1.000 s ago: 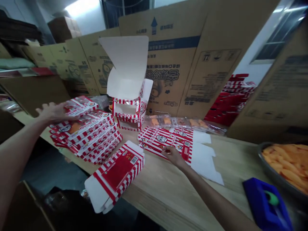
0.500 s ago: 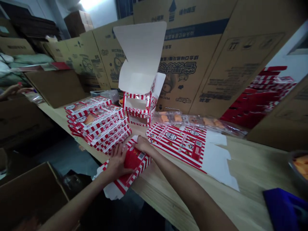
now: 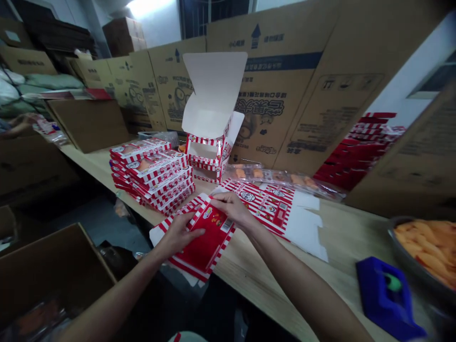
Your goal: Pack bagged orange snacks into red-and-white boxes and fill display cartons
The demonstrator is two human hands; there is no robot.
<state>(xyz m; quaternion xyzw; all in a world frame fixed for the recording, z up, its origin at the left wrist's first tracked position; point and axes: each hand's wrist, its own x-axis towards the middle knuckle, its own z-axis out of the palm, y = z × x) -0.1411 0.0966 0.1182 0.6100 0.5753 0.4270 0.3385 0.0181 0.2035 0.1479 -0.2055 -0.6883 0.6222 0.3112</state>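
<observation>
Both hands [image 3: 178, 233] [image 3: 231, 207] now on carton [image 3: 204, 249] (striped)

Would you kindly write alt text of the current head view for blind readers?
A person's left hand and right hand hold a red-and-white striped carton at a wooden table. Beyond it are stacked striped boxes and an open box; a blue tape dispenser is at right.

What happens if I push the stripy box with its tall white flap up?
The stripy box might tip or slide, since it seems perched on another box. It's probably light, looking like thin card, and its tall white flap may bend.
</observation>
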